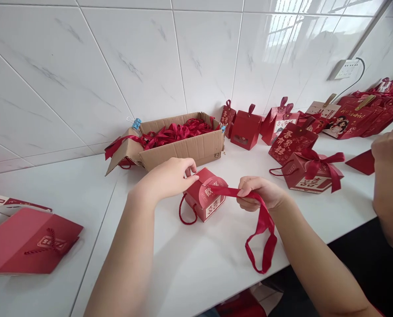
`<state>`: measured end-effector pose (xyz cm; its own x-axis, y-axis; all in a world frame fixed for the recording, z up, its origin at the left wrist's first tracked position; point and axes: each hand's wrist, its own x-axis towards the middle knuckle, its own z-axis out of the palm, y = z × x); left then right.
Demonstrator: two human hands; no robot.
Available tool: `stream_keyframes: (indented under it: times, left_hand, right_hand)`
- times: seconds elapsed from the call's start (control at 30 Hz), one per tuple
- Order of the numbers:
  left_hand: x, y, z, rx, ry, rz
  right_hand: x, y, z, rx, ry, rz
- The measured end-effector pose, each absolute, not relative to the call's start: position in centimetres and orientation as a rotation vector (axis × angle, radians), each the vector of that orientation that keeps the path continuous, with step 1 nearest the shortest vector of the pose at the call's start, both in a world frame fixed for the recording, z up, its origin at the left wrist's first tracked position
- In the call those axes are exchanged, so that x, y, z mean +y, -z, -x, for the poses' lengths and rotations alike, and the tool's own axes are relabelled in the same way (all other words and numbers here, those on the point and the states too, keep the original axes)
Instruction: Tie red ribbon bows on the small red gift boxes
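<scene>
A small red gift box [205, 198] with gold lettering and a white label stands on the white table, a twisted cord handle [187, 216] hanging at its left side. My left hand [183, 175] is at the box's top left edge, fingers and thumb bent together on it; the exact grip is partly hidden. A red satin ribbon [265, 220] runs from the box front to my right hand [257, 192], which pinches it right of the box. Past the fingers, the ribbon's loose part loops down onto the table.
Behind stands a cardboard box [183, 152] full of red ribbons. A gift box with a bow [310, 174] and several red boxes stand to the right. Another person's hand [391, 154] is at the right edge. A larger red box [21, 242] lies at left.
</scene>
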<state>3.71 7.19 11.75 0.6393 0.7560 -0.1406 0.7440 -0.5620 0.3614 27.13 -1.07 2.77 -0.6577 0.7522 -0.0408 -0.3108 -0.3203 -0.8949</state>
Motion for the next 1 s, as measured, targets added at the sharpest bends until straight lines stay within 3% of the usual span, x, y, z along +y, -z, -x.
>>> stream_keyframes:
  times: [0.73, 1.0]
  left_hand:
    - [7.0, -12.0, -3.6, 1.156, -0.049, -2.437]
    - [5.9, -12.6, -3.5, 1.049, 0.078, -2.455]
  right_hand:
    - [-1.0, -2.6, -25.4, -1.188, -2.001, 0.675]
    - [-1.2, -2.7, -25.2, -1.160, -1.938, 0.976]
